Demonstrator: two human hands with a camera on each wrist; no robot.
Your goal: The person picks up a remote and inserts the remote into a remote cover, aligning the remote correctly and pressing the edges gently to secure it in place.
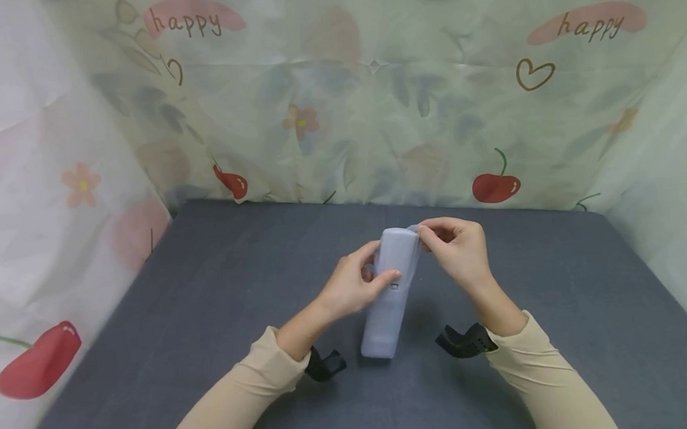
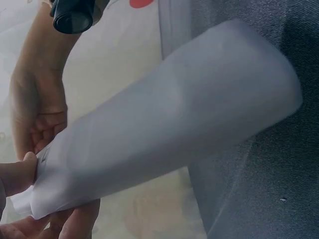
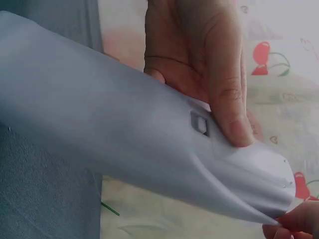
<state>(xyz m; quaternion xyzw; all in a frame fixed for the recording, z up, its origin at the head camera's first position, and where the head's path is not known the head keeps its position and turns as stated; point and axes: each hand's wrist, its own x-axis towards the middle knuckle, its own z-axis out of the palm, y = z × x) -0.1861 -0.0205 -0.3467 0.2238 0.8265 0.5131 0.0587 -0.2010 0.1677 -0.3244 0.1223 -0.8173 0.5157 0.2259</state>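
Observation:
A long pale grey object (image 1: pixel 382 317) with rounded corners stands tilted between the two hands, its narrower end upward. The right wrist view shows a soft pale grey sleeve (image 3: pixel 114 109) around it, with a small rectangular cut-out (image 3: pixel 200 123). My left hand (image 1: pixel 349 283) grips the object near its upper part, thumb across the front and fingers behind. At the top right corner my right hand (image 1: pixel 462 250) pinches the sleeve's edge, drawn away from a smooth inner body (image 3: pixel 259 164). What the inner body is cannot be told.
A dark grey cloth-covered table (image 1: pixel 234 267) lies beneath. Patterned curtains (image 1: pixel 343 109) with cherries and hearts stand behind and on both sides. Black straps (image 1: pixel 326 365) sit at both wrists, close above the table.

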